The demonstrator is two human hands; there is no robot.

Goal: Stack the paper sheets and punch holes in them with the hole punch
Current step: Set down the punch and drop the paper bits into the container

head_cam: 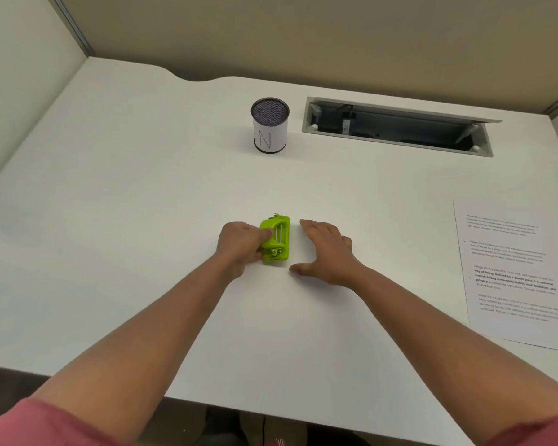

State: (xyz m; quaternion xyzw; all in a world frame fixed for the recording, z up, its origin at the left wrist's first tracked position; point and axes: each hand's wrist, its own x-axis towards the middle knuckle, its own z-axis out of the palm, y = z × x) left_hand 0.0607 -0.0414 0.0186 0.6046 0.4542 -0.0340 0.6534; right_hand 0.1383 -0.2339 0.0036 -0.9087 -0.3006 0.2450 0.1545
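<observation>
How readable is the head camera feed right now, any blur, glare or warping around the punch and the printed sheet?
Head view: wide-angle warping bends the desk edges; light even, shadows soft, no glare; green hole punch and both hands sharp enough; text on the printed sheet at right is smeared, unreadable.

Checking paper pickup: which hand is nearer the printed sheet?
Right. The right hand rests flat, apart from the printed sheet; the left hand is farther, gripping the hole punch.
</observation>
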